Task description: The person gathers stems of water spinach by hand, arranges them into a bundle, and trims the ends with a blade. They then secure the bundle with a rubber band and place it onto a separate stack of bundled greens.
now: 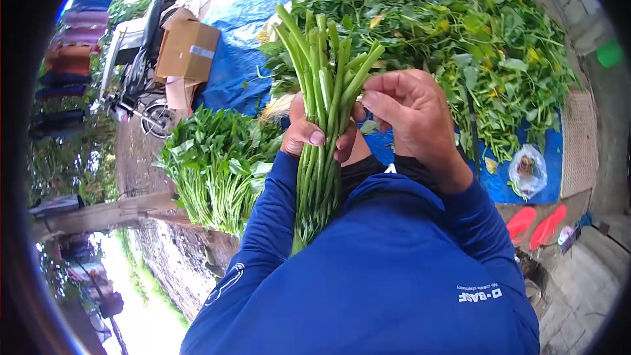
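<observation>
Stem bundle point(324, 125) sits upright mid-frame over blue sleeves, left hand point(315, 133) clamped round mid-stems, right hand point(411, 115) pinching top ends w/ fingertips; prob light, bendy, bruisable, so grip mid-stalk, not leafy end.

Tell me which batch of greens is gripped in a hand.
The stem bundle gripped upright by the left hand; the right hand touches it. The sorted stack and big loose heap lie untouched on the tarp.

Your left hand point(315, 133) grips smooth, glossy green stems point(325, 92); your sleeves matt blue cloth; tarp point(240, 59) shiny plastic; box point(187, 50) matt cardboard.
</observation>
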Tool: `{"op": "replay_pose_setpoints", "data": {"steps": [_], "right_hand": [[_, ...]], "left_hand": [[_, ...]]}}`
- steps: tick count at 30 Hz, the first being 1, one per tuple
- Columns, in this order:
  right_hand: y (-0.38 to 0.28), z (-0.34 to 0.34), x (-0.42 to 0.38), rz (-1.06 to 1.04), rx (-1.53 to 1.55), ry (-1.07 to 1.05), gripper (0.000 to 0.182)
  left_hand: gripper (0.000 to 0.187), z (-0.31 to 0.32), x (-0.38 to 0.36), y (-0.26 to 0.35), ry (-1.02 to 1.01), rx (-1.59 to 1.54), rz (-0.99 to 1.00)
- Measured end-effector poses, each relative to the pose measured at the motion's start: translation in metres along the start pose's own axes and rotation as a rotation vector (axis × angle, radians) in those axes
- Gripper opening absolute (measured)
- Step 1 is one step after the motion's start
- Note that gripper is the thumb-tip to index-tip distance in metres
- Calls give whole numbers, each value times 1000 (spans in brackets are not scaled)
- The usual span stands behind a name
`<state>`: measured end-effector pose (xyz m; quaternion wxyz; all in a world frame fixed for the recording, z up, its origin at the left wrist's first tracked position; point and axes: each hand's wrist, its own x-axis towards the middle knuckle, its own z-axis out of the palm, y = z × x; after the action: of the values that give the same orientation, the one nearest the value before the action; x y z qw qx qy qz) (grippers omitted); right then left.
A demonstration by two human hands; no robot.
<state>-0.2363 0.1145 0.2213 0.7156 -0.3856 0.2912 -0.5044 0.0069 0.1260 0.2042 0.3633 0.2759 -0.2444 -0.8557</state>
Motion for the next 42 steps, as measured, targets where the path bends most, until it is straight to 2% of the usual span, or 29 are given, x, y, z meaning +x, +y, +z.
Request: {"op": "replay_pose_setpoints", "data": {"steps": [2, 3, 6, 9, 11, 12, 14, 15, 17, 18, 19, 20, 22, 24, 26, 28, 30, 32, 35, 36, 37, 38, 39, 41, 42], "right_hand": [[-7, -1, 3, -31, -67, 43, 18], [2, 0, 8, -146, 43, 12, 17], [6, 3, 5, -283, -35, 80, 18], [1, 4, 5, -315, -248, 111, 20], [22, 4, 12, -301, -189, 162, 19], [27, 5, 15, -297, -159, 189, 19], [28, 3, 16, -281, -311, 247, 19], [27, 2, 17, -274, -389, 277, 19], [26, -11, 25, -186, -465, 286, 21], [29, -16, 29, -134, -500, 289, 21], [35, -11, 35, -244, -231, 260, 25], [34, -17, 37, -278, -349, 262, 28], [20, -31, 35, -343, -586, 251, 34], [-2, -48, 30, -202, -137, 406, 65], [6, -67, 18, 3, -5, 302, 71], [-7, -41, 9, -18, -240, 85, 72], [-16, -12, 16, -118, -218, 182, 61], [-15, 0, 28, -166, -122, 303, 45], [9, -17, 31, -177, 277, 257, 37], [14, -21, 30, -152, 293, 275, 37], [18, -24, 27, -127, 315, 302, 37], [21, -28, 27, -109, 334, 326, 37], [20, -28, 25, -159, 229, 344, 10], [15, -25, 22, -151, 244, 326, 26], [7, -22, 19, -189, 151, 337, 31]], "left_hand": [[95, 2, 10, -8, 7, 1, 39], [95, 3, 13, -10, 3, 17, 46], [99, 13, 17, -7, 32, 139, 106], [98, 9, 17, -9, 22, 81, 64], [96, 17, 18, -11, 53, 47, 100], [95, 18, 18, -11, 60, 84, 95], [94, 21, 17, -9, 70, 158, 83], [88, 27, 15, -7, 94, 161, 77], [89, 38, 24, -5, -12, 404, 42], [87, 32, 26, -6, -42, 418, -14], [85, 25, 28, -8, -73, 434, -70], [83, 18, 29, -9, -104, 452, -126], [79, 28, 27, -3, -46, 338, -58], [69, 29, 15, 10, 61, 306, -1], [61, 15, 15, 18, 107, 349, 89], [52, 44, 32, 26, 104, 802, 61], [45, 62, 53, 17, 79, 1009, -22], [40, 67, 63, 8, 72, 998, -145], [36, 64, 66, 8, 55, 880, -181], [36, 58, 66, 2, 50, 822, -204], [56, 54, 70, -2, 17, 784, -206], [68, 51, 72, -3, 4, 794, -149], [80, 62, 70, -3, -8, 796, -93], [105, 62, 71, -4, -5, 868, 47], [119, 57, 72, -4, 16, 941, 125]]}}
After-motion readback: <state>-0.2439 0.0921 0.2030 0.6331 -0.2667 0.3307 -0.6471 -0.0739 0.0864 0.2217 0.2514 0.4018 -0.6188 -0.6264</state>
